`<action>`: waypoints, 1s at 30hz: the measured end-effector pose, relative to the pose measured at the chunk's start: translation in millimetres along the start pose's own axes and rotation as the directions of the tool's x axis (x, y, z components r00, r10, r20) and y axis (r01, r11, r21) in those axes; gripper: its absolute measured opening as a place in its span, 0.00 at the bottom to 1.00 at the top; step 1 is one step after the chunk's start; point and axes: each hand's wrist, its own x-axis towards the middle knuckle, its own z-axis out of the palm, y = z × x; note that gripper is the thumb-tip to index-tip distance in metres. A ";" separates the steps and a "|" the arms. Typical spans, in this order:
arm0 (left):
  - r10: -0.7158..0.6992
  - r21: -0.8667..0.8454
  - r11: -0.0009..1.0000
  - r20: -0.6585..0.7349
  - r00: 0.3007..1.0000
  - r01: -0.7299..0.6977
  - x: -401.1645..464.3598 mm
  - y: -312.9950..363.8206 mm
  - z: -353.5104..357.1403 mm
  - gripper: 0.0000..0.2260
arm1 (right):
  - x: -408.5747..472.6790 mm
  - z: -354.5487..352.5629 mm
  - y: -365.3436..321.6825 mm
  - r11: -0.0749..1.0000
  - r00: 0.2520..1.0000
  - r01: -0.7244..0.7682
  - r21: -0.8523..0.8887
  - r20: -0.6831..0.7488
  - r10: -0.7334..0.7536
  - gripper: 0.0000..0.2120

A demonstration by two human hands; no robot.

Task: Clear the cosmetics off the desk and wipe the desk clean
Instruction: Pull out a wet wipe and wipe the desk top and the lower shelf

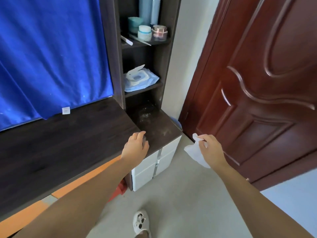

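The dark wooden desk (68, 140) runs from the left to the middle of the view, with a lower side top (159, 124) that carries whitish dust. My left hand (136, 146) rests on the desk's front right corner, fingers curled over the step between the two tops, and I cannot make out anything in it. My right hand (210, 148) hovers right of the cabinet, above the floor, pinching a white wet wipe (195, 152) that hangs down. Cosmetic jars (145, 32) and tall bottles (149, 9) stand on the upper shelf.
An open pack of wet wipes (139, 79) lies on the middle shelf. A blue cloth (51, 54) hangs behind the desk. White drawers (154, 165) sit under the side top. A brown door (257, 91) stands close on the right. My white shoe (141, 222) is on the grey floor.
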 end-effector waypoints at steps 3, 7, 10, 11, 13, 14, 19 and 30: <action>-0.001 -0.037 0.999 0.058 0.998 0.003 34.9 11.1 30.4 0.20 | 37.1 3.9 15.3 1.000 0.999 -0.022 -0.003 0.047 0.022 0.11; -0.044 -0.070 0.996 0.138 0.990 0.054 89.2 23.8 70.1 0.20 | 88.4 11.4 41.1 0.998 0.997 -0.032 -0.060 0.073 0.036 0.10; -0.111 -0.072 0.989 0.198 0.974 0.127 122.3 23.3 95.8 0.20 | 112.8 24.9 55.9 0.995 0.987 0.007 -0.101 0.158 0.009 0.14; -0.139 -0.070 0.985 0.217 0.966 0.157 131.1 21.3 103.9 0.20 | 121.4 33.2 63.1 0.994 0.980 -0.002 -0.113 0.197 0.024 0.14; -0.208 -0.069 0.971 0.245 0.947 0.230 141.7 16.6 118.1 0.20 | 136.3 52.7 76.8 0.992 0.964 -0.001 -0.123 0.264 0.033 0.14; -0.246 -0.069 0.960 0.248 0.937 0.270 144.8 13.0 125.1 0.20 | 144.6 62.3 82.7 0.992 0.951 0.015 -0.125 0.308 0.025 0.14; -0.437 -0.090 0.886 0.174 0.883 0.456 160.7 -11.1 165.5 0.20 | 210.6 112.0 103.3 0.989 0.866 0.117 -0.092 0.497 -0.056 0.13; -0.548 0.103 0.811 -0.212 0.809 0.576 184.0 -53.7 243.8 0.15 | 280.4 264.3 142.2 0.692 0.597 0.703 -0.167 0.668 -0.445 0.27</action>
